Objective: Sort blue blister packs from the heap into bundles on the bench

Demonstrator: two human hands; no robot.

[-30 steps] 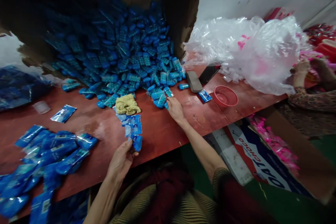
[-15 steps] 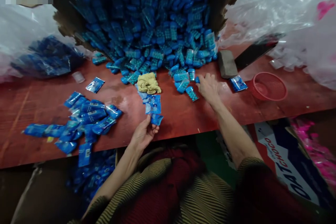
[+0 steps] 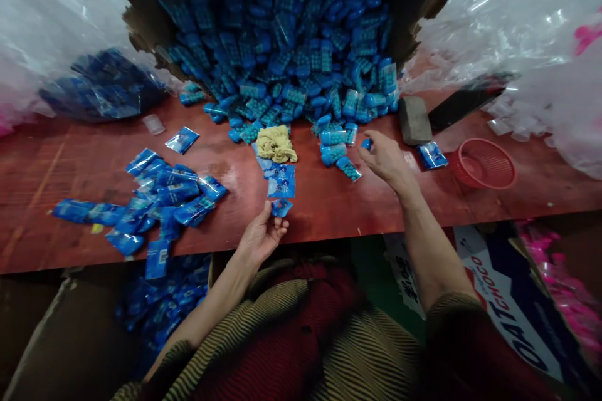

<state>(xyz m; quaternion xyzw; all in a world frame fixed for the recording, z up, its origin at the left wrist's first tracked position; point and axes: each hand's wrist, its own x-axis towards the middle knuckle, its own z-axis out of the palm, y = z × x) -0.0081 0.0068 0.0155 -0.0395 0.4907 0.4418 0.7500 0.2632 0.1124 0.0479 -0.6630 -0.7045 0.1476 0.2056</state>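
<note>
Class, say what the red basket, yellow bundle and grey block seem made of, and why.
Red basket: probably plastic, smooth, with even colour and openwork walls.
Yellow bundle: likely cloth, matt, with soft crumpled folds.
Grey block: perhaps stone, dull and opaque; too blurred to settle.

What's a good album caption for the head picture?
Left hand holds a blue packet, with something blue at the right hand.

1 red basket (image 3: 486, 169) is sitting on the counter (image 3: 320, 213) near a grey block (image 3: 414, 120); below, pink pieces (image 3: 562, 279) are lying beside a printed panel (image 3: 505, 307).
</note>
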